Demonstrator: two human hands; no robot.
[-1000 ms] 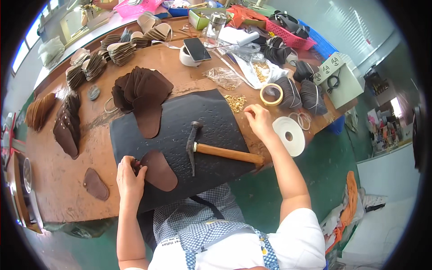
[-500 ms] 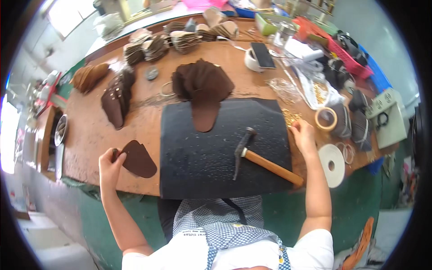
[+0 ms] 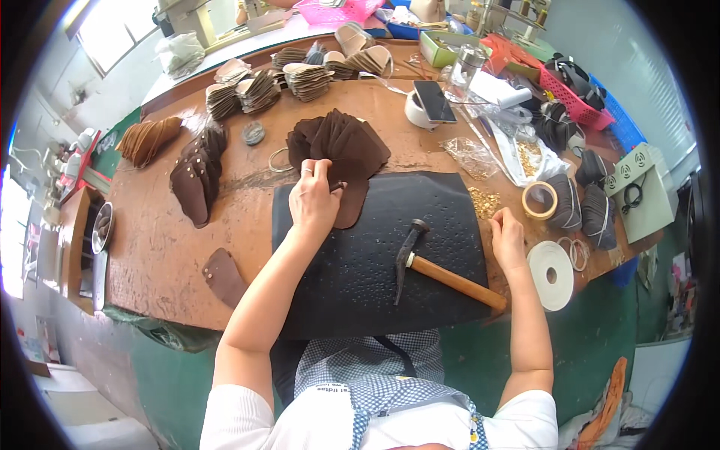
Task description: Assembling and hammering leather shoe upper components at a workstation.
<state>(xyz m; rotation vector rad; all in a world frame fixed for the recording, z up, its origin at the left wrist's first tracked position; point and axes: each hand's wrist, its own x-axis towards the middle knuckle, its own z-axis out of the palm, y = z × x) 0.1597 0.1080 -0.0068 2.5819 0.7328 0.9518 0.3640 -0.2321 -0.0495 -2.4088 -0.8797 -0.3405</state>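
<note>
My left hand (image 3: 313, 201) is closed around a short dark rod-like tool (image 3: 340, 185), its exact kind not clear. It reaches over the lowest brown leather piece (image 3: 351, 210) of a fanned stack (image 3: 334, 142), and its fingertips seem to be touching the stack. My right hand (image 3: 508, 238) pinches its fingertips together beside a scatter of small gold-coloured metal bits (image 3: 484, 201); whatever sits in the pinch is too small to make out. Between the hands, a hammer (image 3: 454, 281) with a wooden handle lies on the black mat (image 3: 352, 292). A brown leather piece with studs (image 3: 223, 277) rests left of my forearm.
To the left lie studded dark brown pieces (image 3: 196, 176) and a tan stack (image 3: 150, 140). Several shoe-part stacks (image 3: 307, 81) stand behind. On the right are a white roll (image 3: 552, 276), a tape roll (image 3: 540, 200), a phone (image 3: 435, 101) and a pink basket (image 3: 574, 97).
My left hand has left the brown leather piece on the table at left and moved right to the fanned stack, keeping the dark tool. My right hand stays by the gold bits.
</note>
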